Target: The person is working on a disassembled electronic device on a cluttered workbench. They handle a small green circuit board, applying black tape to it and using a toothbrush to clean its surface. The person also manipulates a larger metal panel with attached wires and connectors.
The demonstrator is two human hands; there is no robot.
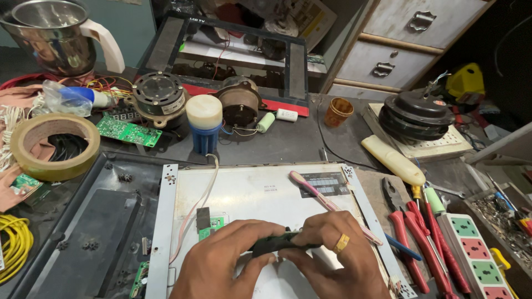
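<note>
Dark green and narrow, the small circuit strip [280,242] sits pinched between both hands just above the pale metal back panel [260,194] of a dismantled flat screen; the left hand [221,260] closes thumb and forefinger on its left end, and the right hand [332,254], wearing a gold ring [342,242], closes on its right end, so both grips are shut tight on the strip with no slack visible (whether the strip is still attached to anything beneath, I cannot tell, since the fingers hide its underside); handling it well seems to call for holding by the edges only, keeping it level and unbent, and easing rather than tugging, because a thin board of this kind would likely crack or tear a connector under twist; a pink toothbrush [327,202] lies across the panel just beside the right knuckles, and a small green board [210,226] with a white cable [202,194] sits near the left thumb, so the wrists should stay clear of both; red-handled pliers [402,232] and a multi-socket power strip [476,254] lie to the right, a roll of brown tape [52,145] and a coil of yellow wire [14,243] well apart on the left, and old fan motors [159,95] stand at the back.
</note>
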